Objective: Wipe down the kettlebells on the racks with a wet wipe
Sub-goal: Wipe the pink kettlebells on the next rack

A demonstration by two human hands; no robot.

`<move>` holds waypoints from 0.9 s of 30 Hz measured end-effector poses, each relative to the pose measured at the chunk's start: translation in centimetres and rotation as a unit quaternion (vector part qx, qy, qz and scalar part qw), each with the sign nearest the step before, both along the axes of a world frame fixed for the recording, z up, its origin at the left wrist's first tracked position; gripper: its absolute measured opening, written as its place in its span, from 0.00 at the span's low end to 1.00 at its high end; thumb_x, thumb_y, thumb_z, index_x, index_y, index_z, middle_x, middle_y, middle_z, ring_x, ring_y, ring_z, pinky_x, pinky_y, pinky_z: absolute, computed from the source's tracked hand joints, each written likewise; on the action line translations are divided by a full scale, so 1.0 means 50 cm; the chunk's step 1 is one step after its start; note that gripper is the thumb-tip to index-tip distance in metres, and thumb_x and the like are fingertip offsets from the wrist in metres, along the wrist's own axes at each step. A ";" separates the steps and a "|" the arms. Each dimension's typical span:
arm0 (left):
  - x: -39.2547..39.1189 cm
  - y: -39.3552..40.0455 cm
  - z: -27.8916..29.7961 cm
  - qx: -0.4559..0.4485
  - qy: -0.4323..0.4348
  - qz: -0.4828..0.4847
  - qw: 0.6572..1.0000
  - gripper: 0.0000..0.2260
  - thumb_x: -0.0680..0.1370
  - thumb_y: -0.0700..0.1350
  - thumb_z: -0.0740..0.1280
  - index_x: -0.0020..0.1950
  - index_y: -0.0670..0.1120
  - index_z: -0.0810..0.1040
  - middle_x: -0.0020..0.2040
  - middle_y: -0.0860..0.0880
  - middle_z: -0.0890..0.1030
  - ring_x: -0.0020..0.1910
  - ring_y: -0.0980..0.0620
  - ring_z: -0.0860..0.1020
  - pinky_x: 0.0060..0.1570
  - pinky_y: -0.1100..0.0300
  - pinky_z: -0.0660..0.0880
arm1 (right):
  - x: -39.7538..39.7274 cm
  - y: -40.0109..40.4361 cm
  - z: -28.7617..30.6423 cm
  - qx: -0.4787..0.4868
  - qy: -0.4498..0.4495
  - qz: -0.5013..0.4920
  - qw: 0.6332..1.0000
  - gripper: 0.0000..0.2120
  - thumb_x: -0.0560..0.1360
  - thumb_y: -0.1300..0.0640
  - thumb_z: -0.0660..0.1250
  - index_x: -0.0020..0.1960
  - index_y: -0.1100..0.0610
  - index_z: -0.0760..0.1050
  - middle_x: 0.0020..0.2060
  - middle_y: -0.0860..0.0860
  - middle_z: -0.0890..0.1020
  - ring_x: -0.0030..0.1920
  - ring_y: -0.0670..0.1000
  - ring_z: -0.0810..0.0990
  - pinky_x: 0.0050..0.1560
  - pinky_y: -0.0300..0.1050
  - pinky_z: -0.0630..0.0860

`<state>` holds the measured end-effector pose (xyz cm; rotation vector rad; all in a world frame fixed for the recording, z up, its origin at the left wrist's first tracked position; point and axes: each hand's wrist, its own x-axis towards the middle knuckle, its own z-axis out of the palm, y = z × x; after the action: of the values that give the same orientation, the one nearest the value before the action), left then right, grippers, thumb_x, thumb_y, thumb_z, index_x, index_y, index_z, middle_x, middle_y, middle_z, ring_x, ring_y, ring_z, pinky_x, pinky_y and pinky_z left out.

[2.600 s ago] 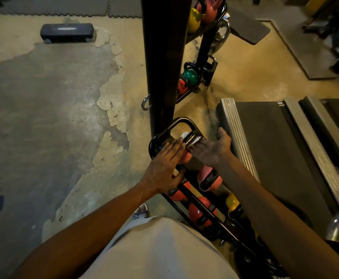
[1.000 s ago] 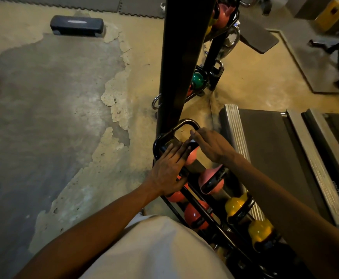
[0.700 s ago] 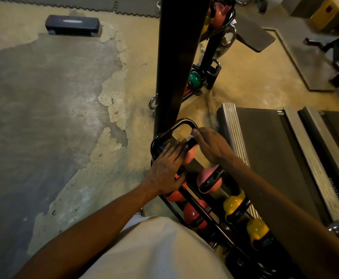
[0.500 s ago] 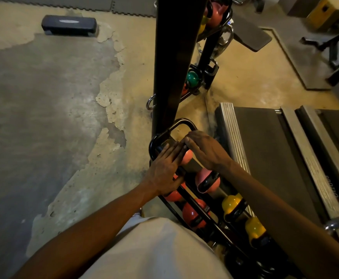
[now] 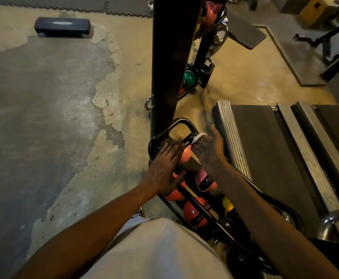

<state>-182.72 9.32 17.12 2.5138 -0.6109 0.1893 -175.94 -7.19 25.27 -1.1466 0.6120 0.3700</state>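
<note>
A pink kettlebell [image 5: 185, 155] sits at the far end of the low black rack [image 5: 181, 123]. My left hand [image 5: 165, 168] lies flat on it, fingers straight. My right hand [image 5: 209, 150] holds a white wet wipe [image 5: 197, 136] against the black handle of that kettlebell, palm turned left. More kettlebells fill the rack nearer me: a pink kettlebell [image 5: 205, 181], a red kettlebell [image 5: 193, 213] and a yellow kettlebell [image 5: 227, 204], partly hidden by my right forearm. A green kettlebell [image 5: 188, 77] rests on a farther rack.
A thick black upright post [image 5: 170, 63] rises just behind the rack. A treadmill deck [image 5: 265, 150] with ribbed metal rails lies to the right. A dark step platform [image 5: 62, 26] sits on the worn concrete floor at far left. Gym machines stand at top right.
My right hand has turned and shifted right to the handle's outer side, and the white wipe now shows past its fingers. My left hand stays flat on the kettlebell.
</note>
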 end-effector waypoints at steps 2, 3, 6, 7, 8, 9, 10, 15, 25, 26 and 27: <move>0.004 0.004 -0.001 0.005 0.001 -0.008 1.000 0.41 0.81 0.57 0.66 0.86 0.41 0.51 0.86 0.43 0.51 0.85 0.46 0.49 0.83 0.43 0.52 | 0.016 -0.015 -0.006 0.051 0.042 -0.015 0.998 0.42 0.81 0.33 0.58 0.81 0.65 0.60 0.73 0.64 0.74 0.72 0.62 0.74 0.74 0.59 0.69; 0.005 0.004 -0.002 0.007 0.002 -0.011 1.000 0.41 0.80 0.57 0.67 0.86 0.41 0.52 0.86 0.43 0.51 0.85 0.46 0.49 0.83 0.42 0.53 | 0.019 -0.018 -0.009 0.077 0.061 -0.012 0.995 0.44 0.80 0.32 0.58 0.81 0.65 0.60 0.72 0.64 0.74 0.71 0.63 0.75 0.70 0.59 0.73; 0.006 0.005 -0.003 0.004 0.006 -0.015 1.000 0.42 0.80 0.56 0.69 0.86 0.41 0.52 0.86 0.44 0.51 0.85 0.47 0.49 0.83 0.42 0.53 | 0.005 -0.019 -0.023 0.113 0.098 0.038 0.988 0.46 0.79 0.28 0.54 0.82 0.62 0.59 0.75 0.64 0.72 0.72 0.64 0.73 0.68 0.60 0.73; 0.006 0.005 -0.002 0.004 0.006 -0.016 1.000 0.42 0.80 0.56 0.69 0.86 0.41 0.52 0.86 0.44 0.51 0.85 0.47 0.49 0.83 0.42 0.53 | 0.000 -0.018 -0.028 0.114 0.105 0.054 0.986 0.46 0.78 0.27 0.54 0.83 0.59 0.57 0.77 0.64 0.68 0.75 0.64 0.70 0.73 0.62 0.68; 0.005 0.006 -0.002 0.006 0.006 -0.016 1.000 0.42 0.80 0.56 0.69 0.86 0.41 0.52 0.86 0.44 0.50 0.85 0.46 0.49 0.83 0.42 0.53 | -0.003 -0.017 -0.028 0.113 0.110 0.059 0.986 0.46 0.78 0.26 0.53 0.83 0.57 0.56 0.79 0.64 0.65 0.77 0.64 0.67 0.76 0.63 0.64; 0.005 0.006 -0.001 0.008 0.006 -0.016 1.000 0.42 0.80 0.56 0.69 0.86 0.41 0.52 0.86 0.44 0.51 0.85 0.46 0.49 0.82 0.42 0.53 | -0.003 -0.016 -0.026 0.113 0.110 0.051 0.986 0.46 0.78 0.26 0.53 0.84 0.57 0.56 0.79 0.63 0.65 0.77 0.64 0.67 0.77 0.63 0.63; 0.006 0.006 -0.001 0.008 0.006 -0.017 1.000 0.42 0.80 0.56 0.69 0.86 0.41 0.52 0.86 0.44 0.51 0.85 0.46 0.50 0.82 0.41 0.54 | -0.001 -0.015 -0.022 0.117 0.106 0.035 0.987 0.46 0.78 0.27 0.53 0.83 0.60 0.58 0.78 0.64 0.67 0.76 0.64 0.69 0.75 0.62 0.65; 0.007 0.008 -0.004 0.010 0.008 -0.011 1.000 0.41 0.80 0.56 0.69 0.86 0.42 0.52 0.86 0.45 0.51 0.85 0.47 0.49 0.82 0.40 0.55 | -0.008 -0.007 -0.018 0.119 0.102 0.038 0.987 0.45 0.79 0.28 0.53 0.82 0.62 0.58 0.77 0.64 0.67 0.76 0.64 0.68 0.72 0.60 0.67; 0.007 0.007 -0.003 0.005 0.012 -0.013 1.000 0.41 0.80 0.57 0.68 0.86 0.43 0.52 0.86 0.45 0.51 0.85 0.47 0.49 0.82 0.41 0.53 | -0.017 -0.014 -0.025 0.134 0.086 0.050 0.986 0.45 0.79 0.28 0.55 0.77 0.65 0.67 0.67 0.64 0.80 0.67 0.62 0.79 0.59 0.58 0.76; 0.007 0.006 -0.003 0.001 0.011 -0.013 1.000 0.42 0.79 0.56 0.68 0.86 0.42 0.52 0.86 0.45 0.52 0.85 0.47 0.49 0.82 0.41 0.54 | -0.017 -0.014 -0.020 0.132 0.083 0.037 0.987 0.45 0.79 0.28 0.55 0.78 0.65 0.66 0.67 0.64 0.79 0.67 0.62 0.78 0.58 0.57 0.76; 0.006 0.006 -0.002 0.002 0.010 -0.013 1.000 0.42 0.79 0.56 0.68 0.86 0.42 0.52 0.86 0.45 0.52 0.85 0.47 0.49 0.83 0.41 0.54 | -0.018 -0.013 -0.019 0.129 0.079 0.030 0.988 0.45 0.79 0.29 0.55 0.79 0.65 0.64 0.67 0.64 0.79 0.67 0.62 0.78 0.58 0.57 0.75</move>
<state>-182.43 9.64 17.00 2.5060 -0.6365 0.1522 -176.84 -7.83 24.32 -0.8941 0.6482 0.5793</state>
